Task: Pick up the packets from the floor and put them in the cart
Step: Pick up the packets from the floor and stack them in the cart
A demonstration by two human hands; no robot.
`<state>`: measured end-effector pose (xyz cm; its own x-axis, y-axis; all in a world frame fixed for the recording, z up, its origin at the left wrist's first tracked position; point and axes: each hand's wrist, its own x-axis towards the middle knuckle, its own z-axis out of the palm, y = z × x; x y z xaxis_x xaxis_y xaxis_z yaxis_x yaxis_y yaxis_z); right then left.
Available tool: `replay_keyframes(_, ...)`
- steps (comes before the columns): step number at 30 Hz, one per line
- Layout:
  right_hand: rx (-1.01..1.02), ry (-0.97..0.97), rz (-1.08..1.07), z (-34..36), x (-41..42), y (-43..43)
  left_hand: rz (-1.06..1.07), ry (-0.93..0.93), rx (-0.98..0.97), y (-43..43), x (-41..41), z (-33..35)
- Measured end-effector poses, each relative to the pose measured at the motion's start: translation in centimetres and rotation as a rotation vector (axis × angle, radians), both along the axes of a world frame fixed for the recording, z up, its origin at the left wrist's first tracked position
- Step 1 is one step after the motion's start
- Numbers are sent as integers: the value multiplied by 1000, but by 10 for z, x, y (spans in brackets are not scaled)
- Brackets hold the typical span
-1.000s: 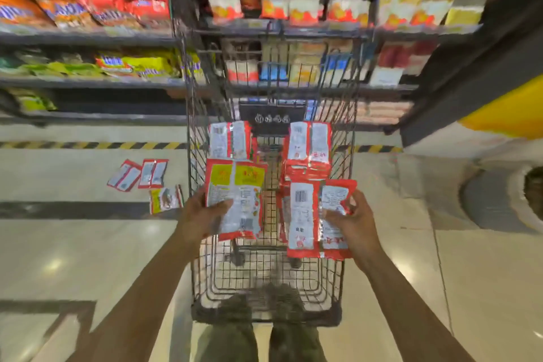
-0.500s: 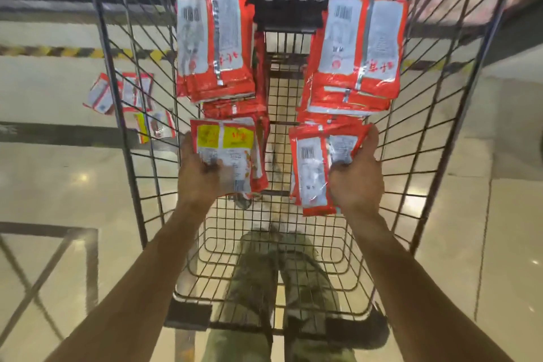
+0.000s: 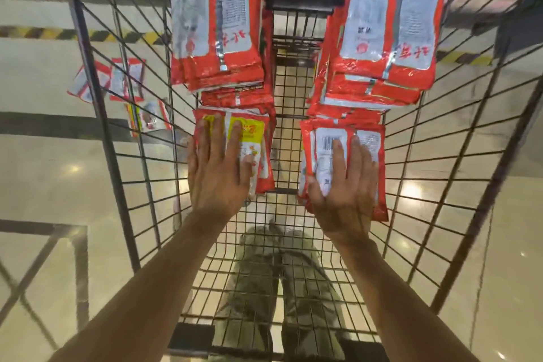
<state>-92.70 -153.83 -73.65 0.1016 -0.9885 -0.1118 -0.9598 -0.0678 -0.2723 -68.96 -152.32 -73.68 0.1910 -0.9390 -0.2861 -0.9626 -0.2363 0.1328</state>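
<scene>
glossy floor [image 3: 44, 179] bearing a wire cart [image 3: 97, 114], with two tall stacks of red packets [image 3: 217, 23] at its far end and two lower piles [image 3: 249, 132] nearer, each pressed flat by the left hand [image 3: 219, 173] or right hand [image 3: 343, 194] (fingers straight, nothing pinched), while three loose packets [image 3: 150, 119] lie on the floor beyond the left mesh wall.

Wire cart [image 3: 96, 97] holds red packets stacked flat in two piles at its far end: left pile [image 3: 217, 26] and right pile [image 3: 388, 32], white barcode backs up. Nearer sit a yellow-front packet [image 3: 252, 132] on the left and a barcode-up packet [image 3: 332, 138] on the right. Three floor packets [image 3: 88, 82] lie outside, left of the cart.
</scene>
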Motion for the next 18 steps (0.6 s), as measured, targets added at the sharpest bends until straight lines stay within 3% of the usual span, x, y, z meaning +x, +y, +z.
replay_keyframes(8, 12, -54, 8, 22, -5, 1, 25, 33, -16, 3, -3, 19)
replay_keyframes(11, 138, -64, 6, 78, -5, -2, 1, 45, -33, 1, -5, 71)
replay_keyframes(18, 80, 7, -26, 249, 7, 3, -148, 59, -81, -4, 2, 241)
